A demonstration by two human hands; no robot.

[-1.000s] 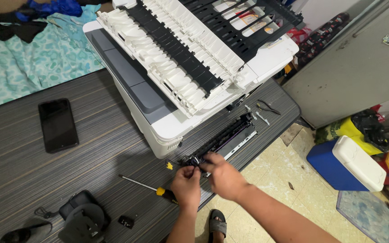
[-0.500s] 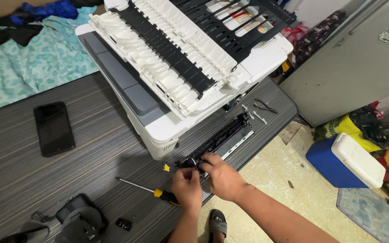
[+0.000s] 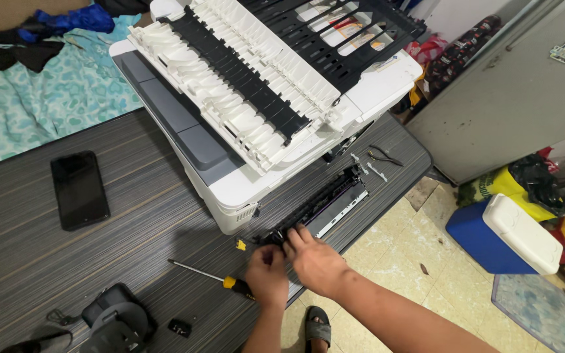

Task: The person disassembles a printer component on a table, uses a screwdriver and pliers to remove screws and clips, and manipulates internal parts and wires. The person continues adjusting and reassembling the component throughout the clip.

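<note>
A long black roller unit (image 3: 325, 199) lies on the grey striped table (image 3: 27, 255), in front of a large white printer (image 3: 243, 131) whose top is lifted up. My left hand (image 3: 266, 273) grips the near end of this unit. My right hand (image 3: 314, 259) is on the same end, fingers bent over it. A yellow-handled screwdriver (image 3: 214, 278) lies on the table just left of my left hand. A small yellow piece (image 3: 240, 244) sits beside the unit's end.
A black phone (image 3: 78, 189) lies at the table's left. A black round part (image 3: 116, 320) and a small black piece (image 3: 179, 327) sit at the front edge. Pliers (image 3: 386, 155) lie by the printer's right. A blue cooler (image 3: 501, 235) stands on the floor.
My hands stay on the near end of the roller unit, fingers shifting slightly. The view has drifted a little; nothing else moved.
</note>
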